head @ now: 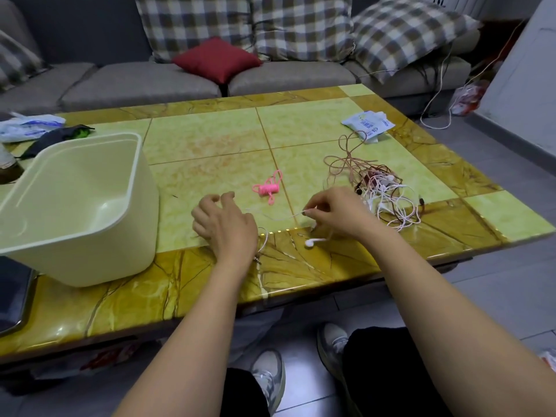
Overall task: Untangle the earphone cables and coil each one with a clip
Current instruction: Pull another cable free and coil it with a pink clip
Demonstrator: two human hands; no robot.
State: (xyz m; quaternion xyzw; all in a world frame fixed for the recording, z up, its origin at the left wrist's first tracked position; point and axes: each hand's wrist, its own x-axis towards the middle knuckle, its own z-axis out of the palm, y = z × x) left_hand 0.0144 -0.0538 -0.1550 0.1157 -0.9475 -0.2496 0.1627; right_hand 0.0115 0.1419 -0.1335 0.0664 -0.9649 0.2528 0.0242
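Observation:
A tangle of white, pink and brown earphone cables (pixel 382 188) lies on the right part of the table. One white earphone cable (pixel 276 216) runs out from it towards the table's front edge, and its earbud (pixel 313 242) rests there. My right hand (pixel 334 212) pinches this white cable between thumb and fingers. My left hand (pixel 222 221) hovers left of it with fingers spread and curled, holding nothing; a thin cable end with a jack plug (pixel 258 257) lies beside its wrist. A pink earphone cable (pixel 267 188), coiled into a bundle, lies beyond the hands.
A cream plastic bin (pixel 129 206) stands at the left of the green and yellow marble table (pixel 210 136). White packets lie at the far right (pixel 367 123) and far left (pixel 30 127). A dark tray (pixel 15 296) sits at the near left corner. A sofa with cushions is behind.

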